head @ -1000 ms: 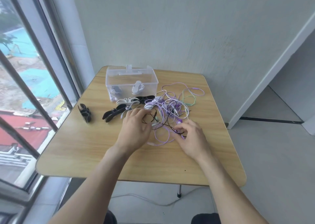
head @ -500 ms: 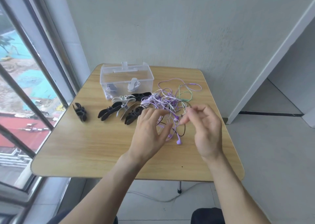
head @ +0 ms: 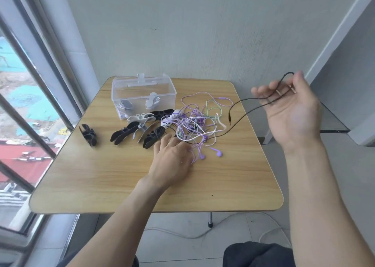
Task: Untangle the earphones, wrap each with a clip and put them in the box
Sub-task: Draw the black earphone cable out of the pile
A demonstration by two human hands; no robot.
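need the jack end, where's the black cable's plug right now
In the head view the plug hangs in the air right of the tangle, below the raised right hand that holds the black cable.

The left hand [head: 172, 161] pressed flat on the tangled earphones [head: 194, 124] on the wooden table [head: 97, 177], while the raised right hand [head: 292, 112] held a loop of black cable [head: 241, 101]. Behind lay black and white clips [head: 129, 131] and the clear box [head: 142, 92].

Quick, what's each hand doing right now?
Left hand: open, pressing flat on the earphone tangle.
Right hand: holding the black cable, lifted.
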